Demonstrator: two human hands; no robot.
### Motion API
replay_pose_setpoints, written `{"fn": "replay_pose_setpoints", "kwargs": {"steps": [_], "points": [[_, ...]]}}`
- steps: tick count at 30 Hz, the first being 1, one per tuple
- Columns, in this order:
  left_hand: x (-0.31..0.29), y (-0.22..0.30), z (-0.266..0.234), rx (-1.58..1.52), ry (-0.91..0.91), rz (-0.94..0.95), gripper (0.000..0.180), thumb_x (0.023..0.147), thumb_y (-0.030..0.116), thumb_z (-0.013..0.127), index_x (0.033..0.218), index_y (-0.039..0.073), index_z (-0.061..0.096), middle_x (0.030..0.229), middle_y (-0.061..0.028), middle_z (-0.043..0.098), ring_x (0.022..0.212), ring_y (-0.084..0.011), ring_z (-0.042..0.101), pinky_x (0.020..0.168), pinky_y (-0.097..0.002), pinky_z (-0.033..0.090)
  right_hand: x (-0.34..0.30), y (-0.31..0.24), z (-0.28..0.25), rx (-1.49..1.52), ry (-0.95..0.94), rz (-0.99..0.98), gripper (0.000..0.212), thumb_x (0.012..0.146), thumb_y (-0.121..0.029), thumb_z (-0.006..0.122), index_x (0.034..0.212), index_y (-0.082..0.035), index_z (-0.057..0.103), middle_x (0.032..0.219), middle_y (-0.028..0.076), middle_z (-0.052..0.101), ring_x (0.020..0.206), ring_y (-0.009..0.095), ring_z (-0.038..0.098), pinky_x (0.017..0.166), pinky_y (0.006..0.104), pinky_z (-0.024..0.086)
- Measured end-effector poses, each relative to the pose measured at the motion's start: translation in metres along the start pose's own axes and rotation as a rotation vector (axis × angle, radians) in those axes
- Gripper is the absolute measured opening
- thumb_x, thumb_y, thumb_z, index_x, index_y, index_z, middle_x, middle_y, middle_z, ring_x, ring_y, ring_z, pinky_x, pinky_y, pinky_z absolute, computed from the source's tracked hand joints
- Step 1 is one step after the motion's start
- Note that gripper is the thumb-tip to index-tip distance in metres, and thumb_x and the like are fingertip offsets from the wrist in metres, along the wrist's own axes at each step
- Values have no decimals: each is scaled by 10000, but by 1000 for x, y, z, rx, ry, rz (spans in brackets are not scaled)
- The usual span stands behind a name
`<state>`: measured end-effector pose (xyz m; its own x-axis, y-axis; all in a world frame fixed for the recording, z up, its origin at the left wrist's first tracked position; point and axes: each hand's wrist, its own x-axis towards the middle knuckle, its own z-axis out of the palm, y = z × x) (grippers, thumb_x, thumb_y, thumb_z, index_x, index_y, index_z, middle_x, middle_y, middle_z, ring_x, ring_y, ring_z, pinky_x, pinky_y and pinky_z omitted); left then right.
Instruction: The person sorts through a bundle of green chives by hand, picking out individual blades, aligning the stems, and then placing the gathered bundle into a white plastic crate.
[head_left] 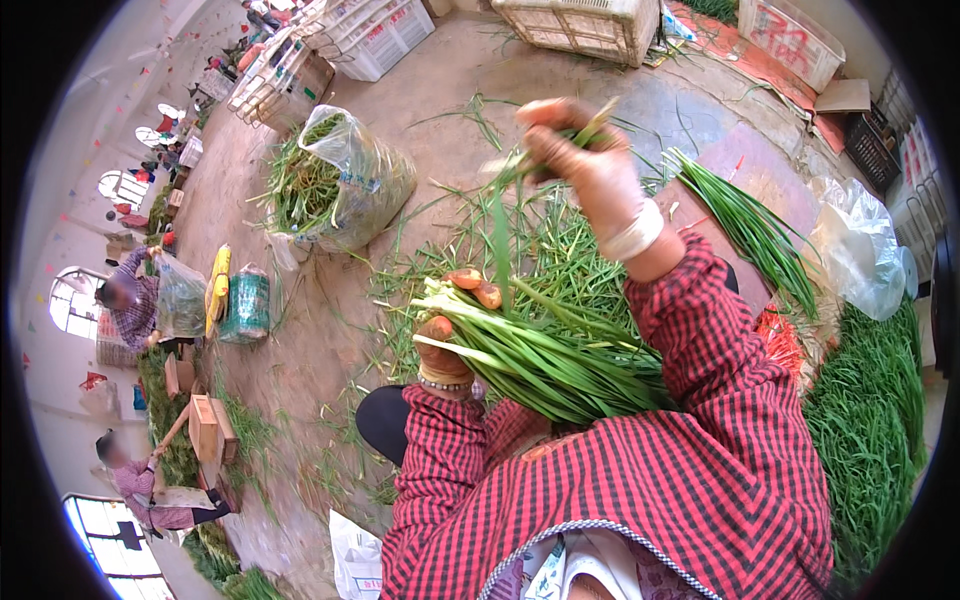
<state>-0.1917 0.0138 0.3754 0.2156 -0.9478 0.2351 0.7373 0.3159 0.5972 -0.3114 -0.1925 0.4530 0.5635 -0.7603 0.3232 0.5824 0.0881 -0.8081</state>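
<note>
My left hand (445, 350), a beaded band at its wrist, is closed round the pale stem ends of a bunch of garlic chives (570, 365). The long green leaves fan out to the right across my lap. Raised above and to the right of the bunch, my right hand (590, 165) is closed on a few loose chive leaves (502, 235). They stick out on both sides of the fist, and one hangs down toward the bunch. A white band circles the right wrist. Beneath both hands spreads a heap of loose leaves (580, 260) on the floor.
Another chive bunch (745, 225) lies on a board at right, near a clear plastic bag (860, 240), red ties (778, 338) and a large chive pile (865, 420). A bag of trimmings (375, 190) stands ahead left. Crates (580, 28) stand at the back; two people work far left.
</note>
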Motion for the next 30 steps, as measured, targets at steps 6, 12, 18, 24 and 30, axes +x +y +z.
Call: {"fn": "replay_pose_setpoints", "kwargs": {"steps": [6,12,18,24,30], "points": [[-1,-8,-9,-35,-202,93,477,837,376,733,1168,89,545,932,-66,619,980,-247,603,956,-446,444,22,-14,-90,-54,449,-198,144,891,-88,681,1034,-67,677,916,42,659,775,156,654,656,308,601],[-2,-11,-16,-151,-224,119,456,799,319,725,1151,62,588,867,-87,632,907,-256,624,979,-459,451,-60,37,-97,-644,-131,613,903,836,-429,741,1489,-21,269,1270,144,574,1163,228,555,934,350,478],[-1,-13,-3,22,6,85,495,882,430,664,1199,77,524,901,-40,539,874,-203,559,910,-422,462,-134,70,-85,-222,-545,765,416,916,-312,683,1204,-23,603,953,32,688,896,111,608,765,266,505],[-8,-6,-12,28,65,56,539,889,424,651,1255,50,522,877,-40,545,826,-185,549,814,-367,454,-98,46,-106,-392,-51,574,195,921,-69,591,1110,-38,628,836,17,643,670,68,593,564,214,508],[-15,-4,-16,-52,40,88,670,890,386,639,1386,-17,436,831,-39,567,775,-180,570,746,-349,463,-106,38,-119,-374,95,637,244,952,-243,620,1132,-78,622,765,-1,644,516,39,480,436,189,369]]}}
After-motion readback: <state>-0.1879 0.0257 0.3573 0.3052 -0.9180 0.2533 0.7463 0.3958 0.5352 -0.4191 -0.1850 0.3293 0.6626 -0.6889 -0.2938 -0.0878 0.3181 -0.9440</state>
